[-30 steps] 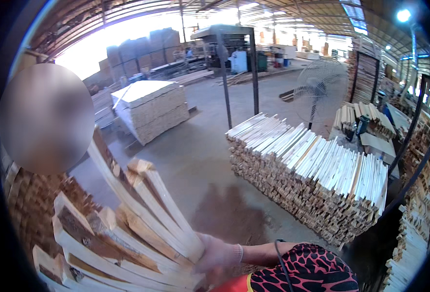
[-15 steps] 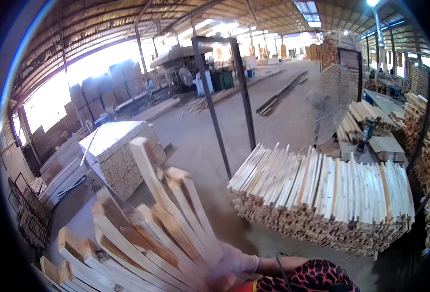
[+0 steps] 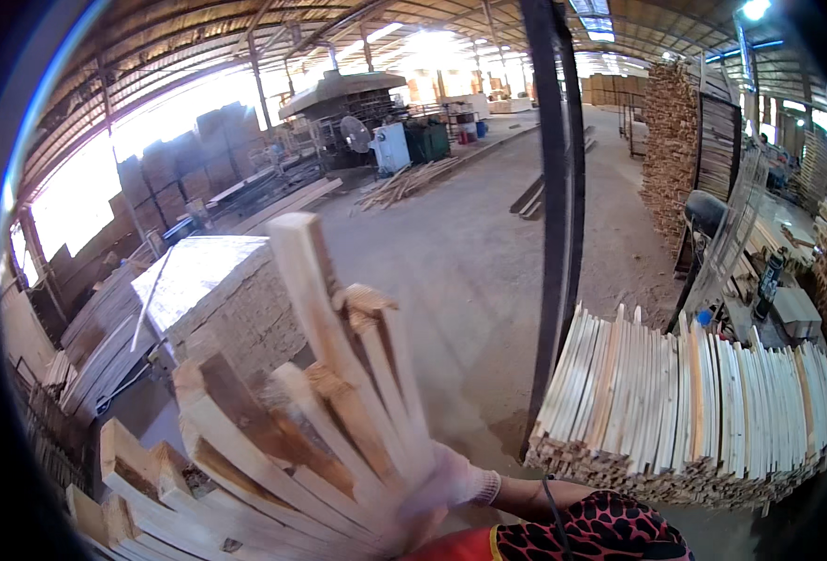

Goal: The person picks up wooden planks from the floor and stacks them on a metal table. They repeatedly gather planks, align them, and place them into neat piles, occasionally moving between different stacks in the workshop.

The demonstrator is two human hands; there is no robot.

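A large bundle of pale wooden strips (image 3: 306, 393) fans up from the lower left, its cut ends uneven. My right hand (image 3: 443, 486), in a pale glove, presses round the right-hand side of this bundle near the bottom of the picture. Motion blurs its fingers, and they partly merge with the wood. The forearm runs back to a sleeve (image 3: 587, 528) patterned in red and black. My left hand is out of sight, and the bundle covers much of the lower left.
A low stack of wooden strips (image 3: 675, 393) lies to the right, beside a dark upright post (image 3: 556, 234). Left of centre stands a block-shaped wood pile (image 3: 236, 304) with a shiny top. A fan guard (image 3: 727, 234) and a tall wood stack (image 3: 671, 150) are farther right.
The view has shifted: the dark post now stands larger and farther right, and the low stack has slid right and down in the picture. The bundle stays against my right hand.
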